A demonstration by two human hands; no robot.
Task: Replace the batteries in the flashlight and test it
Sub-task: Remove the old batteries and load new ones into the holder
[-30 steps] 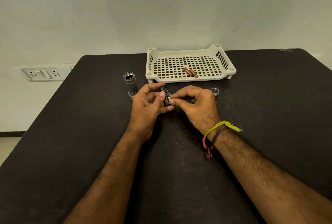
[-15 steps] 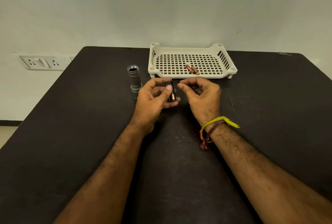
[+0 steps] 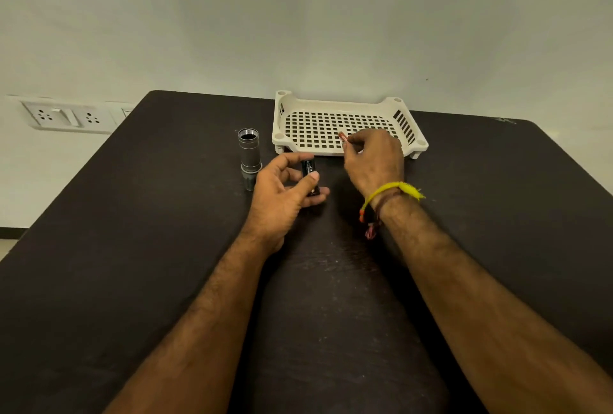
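Black plastic was what your left hand (image 3: 282,194) held: the battery holder (image 3: 310,177), pinched between thumb and curled fingers, its long axis running roughly away from you, just above the bench (image 3: 132,247). Your right hand (image 3: 373,161) had reached over the near rim of the white tray (image 3: 331,105), and its fingertips were closed on a copper-coloured battery (image 3: 343,137). Only one end of that battery showed past your fingers, so you could not have judged from this view whether a second cell lay hidden under the hand.

The relation that mattered was this: the battery lay beyond and to the right of the holder, near it but apart, with its visible end pointing up and to the left, toward the far side of the tray. The holder's axis lay nearly fore and aft. In my judgement, you needed to bring the cell back toward you and leftward, then turn it into line with the holder's slot. The right hand was plainly the one for that carry.

The silver flashlight body (image 3: 249,158) stood upright just left of your left hand, open end up, awaiting the loaded holder.
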